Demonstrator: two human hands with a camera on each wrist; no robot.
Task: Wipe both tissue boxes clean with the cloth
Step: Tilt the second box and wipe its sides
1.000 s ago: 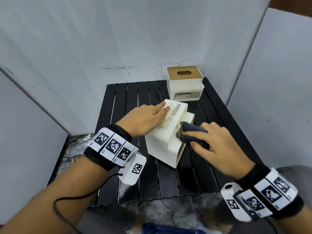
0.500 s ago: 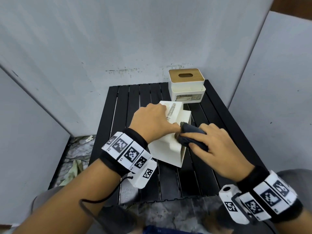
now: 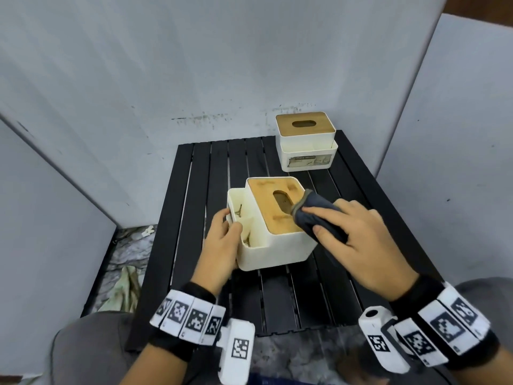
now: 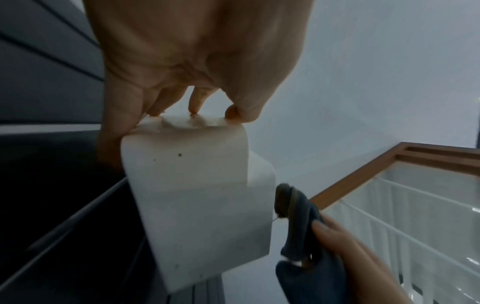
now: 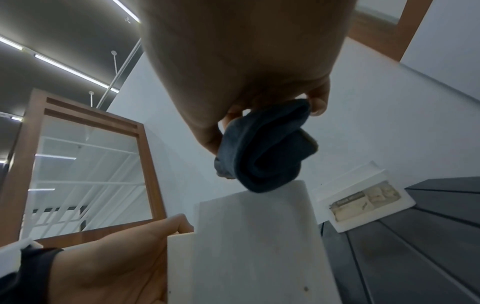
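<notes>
A white tissue box (image 3: 277, 251) with a wooden lid (image 3: 266, 201) stands upright in the middle of the black slatted table (image 3: 277, 301). My left hand (image 3: 222, 243) grips its left side compartment, fingers over the rim (image 4: 197, 121). A dark grey cloth (image 3: 316, 218) is bunched in my right hand (image 3: 355, 240) and pressed on the lid's right edge beside the slot. In the right wrist view the cloth (image 5: 262, 148) touches the box's top corner (image 5: 254, 236). A second white tissue box (image 3: 306, 143) with a wooden lid stands at the table's far right.
Grey partition walls (image 3: 194, 65) close in the table on the left, back and right. A crumpled pale cloth (image 3: 125, 290) lies on the marble floor left of the table. My knees sit below the table's near edge.
The near tissue box lay on its side a second ago; it now stands upright with the lid up. My left hand moved from its top face to the side compartment. The cloth went from the edge onto the lid.
</notes>
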